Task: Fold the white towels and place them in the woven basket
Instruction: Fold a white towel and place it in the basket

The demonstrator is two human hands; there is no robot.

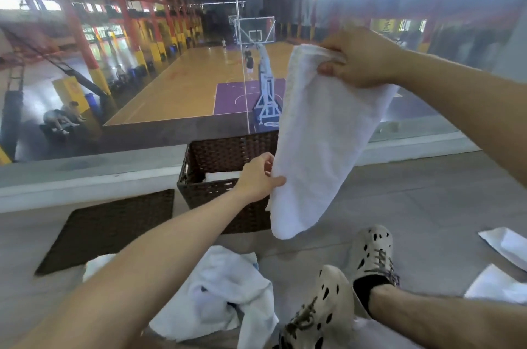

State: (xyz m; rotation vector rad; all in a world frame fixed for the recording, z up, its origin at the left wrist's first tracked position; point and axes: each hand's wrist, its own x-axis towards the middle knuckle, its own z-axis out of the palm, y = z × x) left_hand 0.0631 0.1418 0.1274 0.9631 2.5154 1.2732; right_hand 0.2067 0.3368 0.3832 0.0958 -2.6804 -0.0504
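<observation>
White towel (322,137) in pinch of high right hand (362,60) and low, outstretched left hand (256,177).

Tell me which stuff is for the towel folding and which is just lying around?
For the job: held towel, woven basket, folded towel inside it, crumpled towels on the floor.
Just lying about: flat woven panel, spotted shoes, basketball hoop beyond glass.

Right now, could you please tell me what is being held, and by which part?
One white towel, held by both hands: the right hand grips its bunched top end, and the left hand pinches its left edge lower down.
</observation>
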